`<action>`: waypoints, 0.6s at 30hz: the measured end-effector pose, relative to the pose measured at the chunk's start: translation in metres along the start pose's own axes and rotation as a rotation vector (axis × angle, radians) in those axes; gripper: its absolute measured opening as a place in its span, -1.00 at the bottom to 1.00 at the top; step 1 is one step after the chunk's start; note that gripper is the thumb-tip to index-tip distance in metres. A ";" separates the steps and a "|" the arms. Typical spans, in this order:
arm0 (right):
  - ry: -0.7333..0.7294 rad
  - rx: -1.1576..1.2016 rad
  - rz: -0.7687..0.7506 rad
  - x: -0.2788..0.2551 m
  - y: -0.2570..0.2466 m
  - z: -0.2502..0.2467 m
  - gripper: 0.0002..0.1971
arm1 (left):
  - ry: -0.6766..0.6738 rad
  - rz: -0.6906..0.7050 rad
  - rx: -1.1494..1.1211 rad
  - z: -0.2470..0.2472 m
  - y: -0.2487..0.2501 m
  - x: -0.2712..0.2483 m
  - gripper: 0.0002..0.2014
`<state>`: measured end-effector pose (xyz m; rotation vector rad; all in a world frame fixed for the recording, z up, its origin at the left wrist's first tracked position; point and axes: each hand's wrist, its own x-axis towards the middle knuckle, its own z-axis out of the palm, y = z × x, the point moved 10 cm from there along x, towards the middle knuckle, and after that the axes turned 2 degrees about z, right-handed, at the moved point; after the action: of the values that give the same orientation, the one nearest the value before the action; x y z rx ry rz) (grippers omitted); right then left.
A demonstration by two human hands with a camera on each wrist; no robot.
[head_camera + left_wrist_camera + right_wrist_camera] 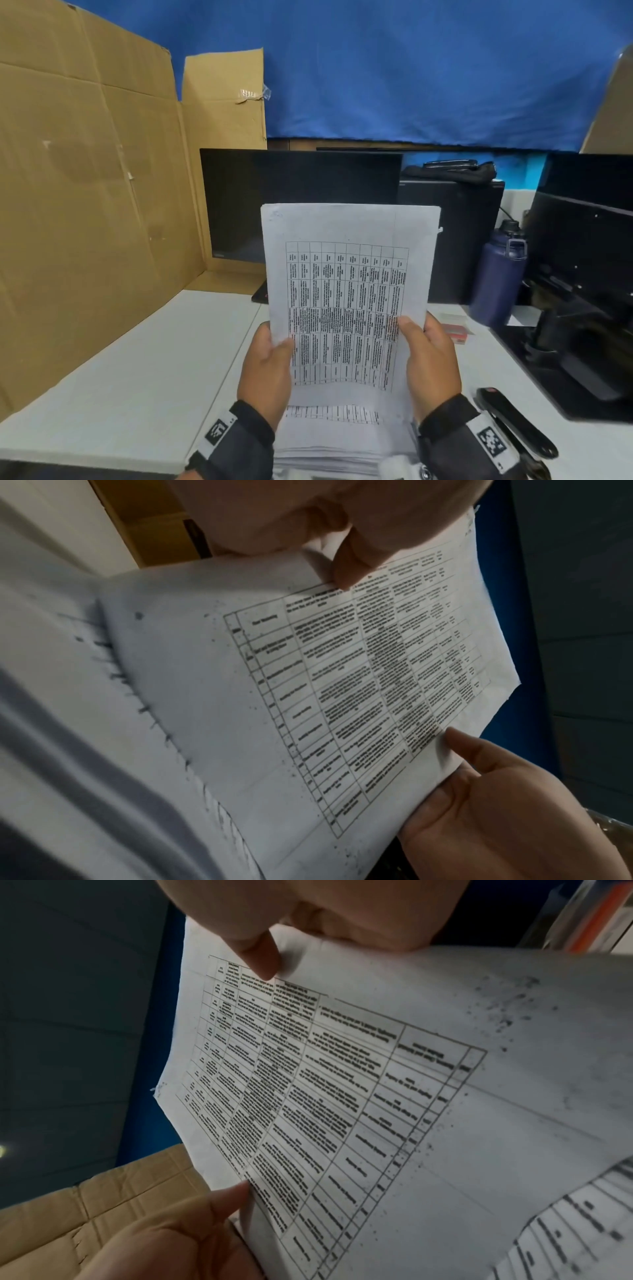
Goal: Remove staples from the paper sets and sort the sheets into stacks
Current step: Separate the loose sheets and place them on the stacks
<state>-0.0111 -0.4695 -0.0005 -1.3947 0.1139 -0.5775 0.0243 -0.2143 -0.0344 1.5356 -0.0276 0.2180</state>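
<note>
I hold a paper set [349, 274] upright in front of me, its top sheet printed with a dense table turned sideways. My left hand [274, 356] grips its lower left edge, thumb on the front. My right hand [421, 346] grips the lower right edge the same way. The left wrist view shows the sheet [308, 683] under the left thumb [349, 564]. In the right wrist view the sheet [377, 1083] lies under the right thumb [260, 958]. A thick stack of printed sheets [342, 442] lies on the white desk [137, 370] below my hands. No staple shows clearly.
A black hinged tool [513, 421] lies on the desk right of my right wrist. A small red and white box [454, 329] and a dark blue bottle [496, 274] stand further back. Dark monitors [301, 192] stand behind the paper. Cardboard panels [85, 171] wall off the left.
</note>
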 end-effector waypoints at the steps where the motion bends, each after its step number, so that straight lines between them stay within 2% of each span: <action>1: 0.002 0.001 0.000 0.000 0.001 -0.001 -0.78 | -0.001 -0.007 -0.010 0.000 -0.003 0.001 -0.71; 5: 0.001 -0.005 -0.004 0.001 0.004 -0.002 -0.79 | -0.059 -0.076 -0.035 0.007 -0.018 -0.002 -0.71; 10: -0.014 0.002 -0.003 0.001 0.003 -0.001 -0.78 | 0.012 0.001 -0.001 -0.003 -0.020 0.000 -0.78; 12: -0.016 0.008 -0.001 0.002 0.004 -0.002 -0.78 | 0.009 -0.009 -0.019 -0.004 -0.023 0.001 -0.77; 18: -0.012 0.027 0.009 0.003 0.007 -0.003 -0.75 | -0.151 -0.113 -0.007 0.003 -0.043 0.003 -0.67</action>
<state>-0.0076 -0.4736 -0.0069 -1.3707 0.1025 -0.5609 0.0343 -0.2181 -0.0762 1.5387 -0.0609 0.0122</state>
